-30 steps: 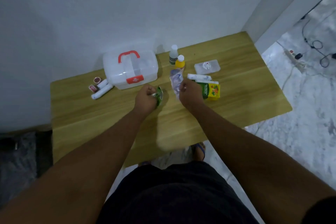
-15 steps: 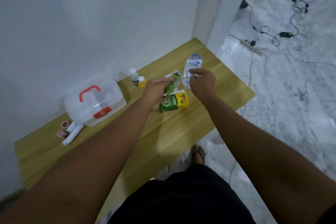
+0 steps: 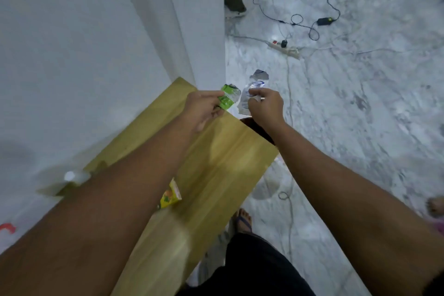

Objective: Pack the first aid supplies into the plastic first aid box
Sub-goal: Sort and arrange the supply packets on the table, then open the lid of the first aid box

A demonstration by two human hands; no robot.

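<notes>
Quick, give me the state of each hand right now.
Left hand: closed, pinching a green packet.
Right hand: closed, holding a clear plastic wrapper.

Your left hand [image 3: 204, 109] and right hand [image 3: 265, 107] are bare: no gloves, rings, watch or wristbands show. Both forearms are uncovered along their full visible length, with no sleeve reaching them. At the lower right corner of the view a dark edge may be a sleeve; you cannot tell. You wear black shorts [image 3: 254, 269]. One foot [image 3: 242, 220] shows beyond the table's near edge in a dark-strapped sandal, toes exposed.
</notes>
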